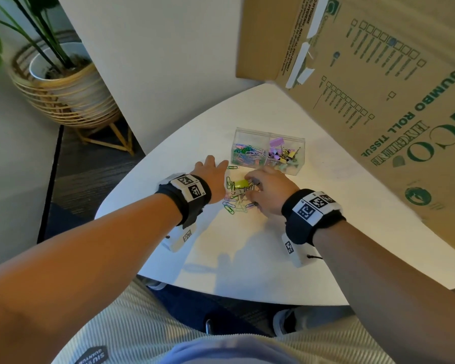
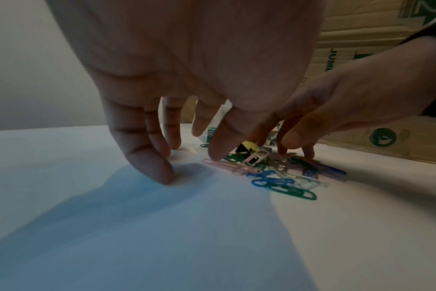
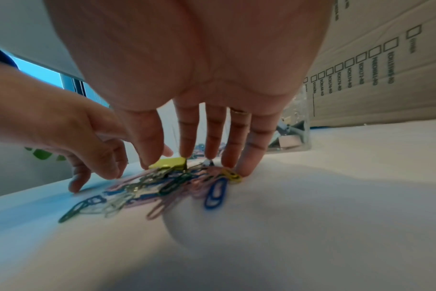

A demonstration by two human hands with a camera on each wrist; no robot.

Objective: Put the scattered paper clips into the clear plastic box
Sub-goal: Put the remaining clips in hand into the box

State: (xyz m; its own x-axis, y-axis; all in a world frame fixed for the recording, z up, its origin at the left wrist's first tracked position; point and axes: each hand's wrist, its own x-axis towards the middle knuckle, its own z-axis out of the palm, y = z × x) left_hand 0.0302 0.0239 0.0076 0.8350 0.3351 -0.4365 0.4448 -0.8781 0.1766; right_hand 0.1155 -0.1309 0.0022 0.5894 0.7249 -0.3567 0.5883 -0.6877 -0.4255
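Left hand: the left hand (image 1: 212, 177) lay left of centre in the head view, palm down, fingers extended and slightly spread, grasping nothing; in the left wrist view its fingertips (image 2: 162, 173) touched the white table (image 1: 247, 248).
Right hand: the right hand (image 1: 267, 191) lay just right of centre, palm down, fingers straight, holding nothing; in the right wrist view its fingertips (image 3: 247, 169) rested at the far edge of the pile.
Paper clips, loose: a pile of coloured paper clips (image 1: 235, 200) lay on the table between the two hands, partly under the right fingers; green, blue, pink and pale ones showed in the left wrist view at centre right (image 2: 274, 173).
Single green clip: one green clip (image 1: 232, 167) lay apart from the pile, just above it, between the left fingertips and the box.
Yellow binder clip: a yellow binder clip (image 1: 241, 183) sat at the top of the pile, touching the right fingertips; in the right wrist view it sat just beyond the thumb (image 3: 169, 162).
Clear plastic box: the clear plastic box (image 1: 268, 135) stood just above the hands, centre of the head view, in two compartments; left held paper clips, right held binder clips.
Cardboard carton: a cardboard carton (image 1: 378, 88) printed in green filled the upper right.
Potted plant: a potted plant (image 1: 61, 82) in a cane stand stood at upper left, off the table.
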